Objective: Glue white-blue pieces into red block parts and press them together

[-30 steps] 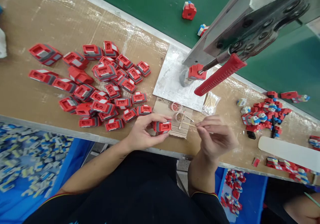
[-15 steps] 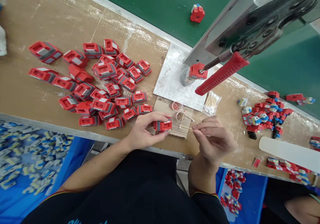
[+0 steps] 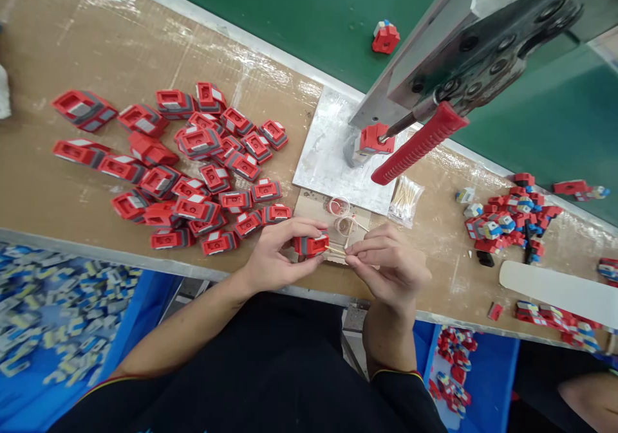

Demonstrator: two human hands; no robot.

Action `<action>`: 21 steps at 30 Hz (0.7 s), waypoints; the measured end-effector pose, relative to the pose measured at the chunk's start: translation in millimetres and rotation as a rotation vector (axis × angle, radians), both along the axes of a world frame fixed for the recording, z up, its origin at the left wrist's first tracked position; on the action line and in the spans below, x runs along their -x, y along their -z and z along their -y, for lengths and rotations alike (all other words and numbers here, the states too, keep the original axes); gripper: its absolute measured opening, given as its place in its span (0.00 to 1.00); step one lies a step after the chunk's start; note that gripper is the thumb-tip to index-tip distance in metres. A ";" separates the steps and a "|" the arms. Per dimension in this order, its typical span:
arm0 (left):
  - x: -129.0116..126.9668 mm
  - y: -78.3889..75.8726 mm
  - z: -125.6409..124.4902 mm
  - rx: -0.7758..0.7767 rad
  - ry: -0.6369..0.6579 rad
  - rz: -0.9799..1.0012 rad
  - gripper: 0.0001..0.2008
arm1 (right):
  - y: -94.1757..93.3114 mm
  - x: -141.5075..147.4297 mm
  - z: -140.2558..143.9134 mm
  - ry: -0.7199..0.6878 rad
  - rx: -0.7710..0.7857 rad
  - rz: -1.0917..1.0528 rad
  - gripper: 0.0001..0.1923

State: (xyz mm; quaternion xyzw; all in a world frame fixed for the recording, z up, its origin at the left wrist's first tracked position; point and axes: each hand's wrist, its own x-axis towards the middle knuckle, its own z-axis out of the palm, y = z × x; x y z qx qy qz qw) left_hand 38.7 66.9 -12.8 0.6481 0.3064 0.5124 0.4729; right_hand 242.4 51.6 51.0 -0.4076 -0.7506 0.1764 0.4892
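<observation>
The left hand grips a small red and grey block just above the near edge of the bench, thumb below and fingers curled over the top. The right hand is closed in a pinch on a thin wooden stick, whose tip meets the right end of the block. Whether the tip carries glue or only pokes at a seam is too small to tell.

To do this dab well, the block should be held steady, its working face turned toward the stick, and the stick brought in with a short, light touch rather than a push (a thin stick bends or snaps easily). Resting both wrists on the bench edge would steady the tip.

Just behind the hands lies a piece of cardboard with two small clear dishes on it, close enough to knock with the knuckles. A packet of spare sticks lies to the right of it. Beyond is a metal plate under a press whose red handle juts out over the bench above the right hand. A heap of red blocks covers the left part of the bench, its nearest pieces just beside the left hand. A smaller pile of red, blue and white parts sits well apart on the right, near a white strip. Blue bins of parts stand below the bench.
</observation>
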 end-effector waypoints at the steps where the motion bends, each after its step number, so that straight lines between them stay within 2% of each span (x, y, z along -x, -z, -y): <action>1: -0.2 0.2 0.0 -0.006 0.001 -0.002 0.14 | 0.0 0.1 0.1 -0.007 0.004 -0.003 0.09; 8: -0.2 0.0 -0.6 -0.029 0.041 0.013 0.15 | 2.4 9.6 0.4 -0.044 0.013 -0.048 0.10; 15: 0.5 -1.8 -0.9 -0.016 0.033 0.004 0.15 | 3.7 2.9 0.9 0.064 -0.039 -0.050 0.08; 21: 0.2 -3.1 -1.1 -0.024 0.018 0.002 0.15 | 2.0 -0.3 1.3 0.029 -0.025 -0.023 0.08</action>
